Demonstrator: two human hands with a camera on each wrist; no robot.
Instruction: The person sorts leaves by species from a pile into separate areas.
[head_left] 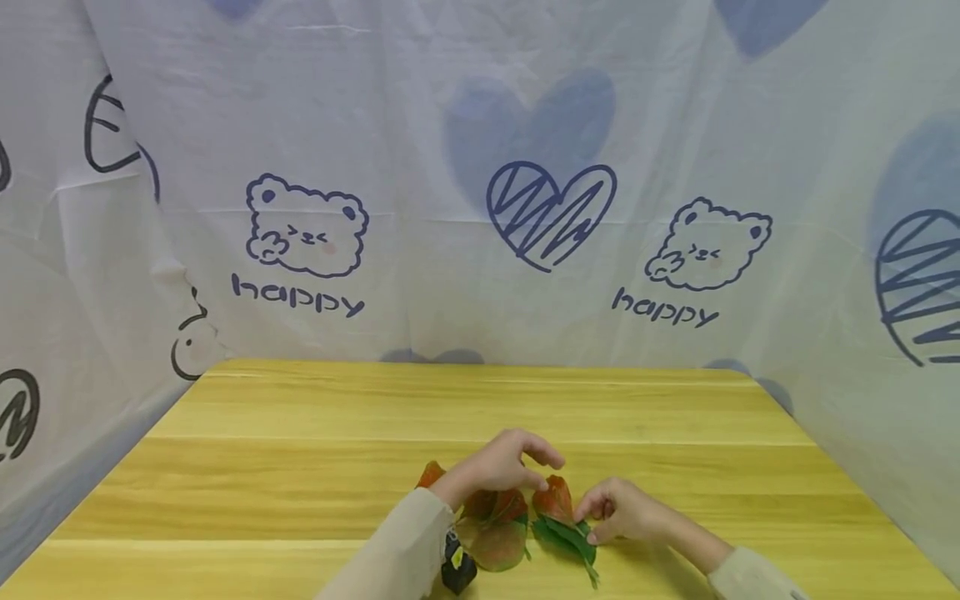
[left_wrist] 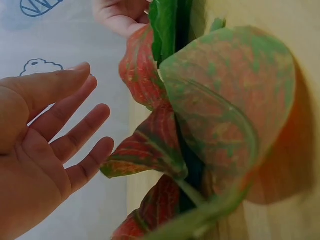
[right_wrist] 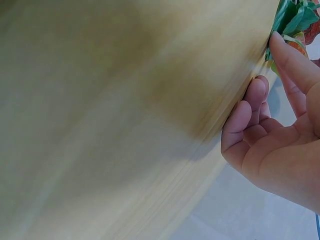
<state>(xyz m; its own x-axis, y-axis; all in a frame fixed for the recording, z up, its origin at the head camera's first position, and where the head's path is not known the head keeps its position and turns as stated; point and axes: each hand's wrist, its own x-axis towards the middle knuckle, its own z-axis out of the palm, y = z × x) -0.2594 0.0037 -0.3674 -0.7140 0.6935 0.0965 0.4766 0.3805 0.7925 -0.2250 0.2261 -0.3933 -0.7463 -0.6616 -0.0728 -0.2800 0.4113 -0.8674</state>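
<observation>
A green leaf (head_left: 561,537) with a thin stem lies partly over a red leaf (head_left: 553,498) on the table. My right hand (head_left: 626,510) pinches the edge of the green leaf between thumb and forefinger, its other fingers curled in. Over the neighbouring red-veined leaves, my left hand (head_left: 506,463) hovers with parted, relaxed fingers and holds nothing. The left wrist view shows this left hand (left_wrist: 52,120) beside a broad mottled red-green leaf (left_wrist: 230,90) and smaller dark red leaves (left_wrist: 150,142).
A small black object (head_left: 459,570) with a yellow patch sits below the left forearm, partly hidden by the sleeve (head_left: 405,542). Beneath everything is a yellow wood-grain table (head_left: 300,467). A pale curtain (head_left: 420,167) printed with hearts and bears hangs behind and at both sides.
</observation>
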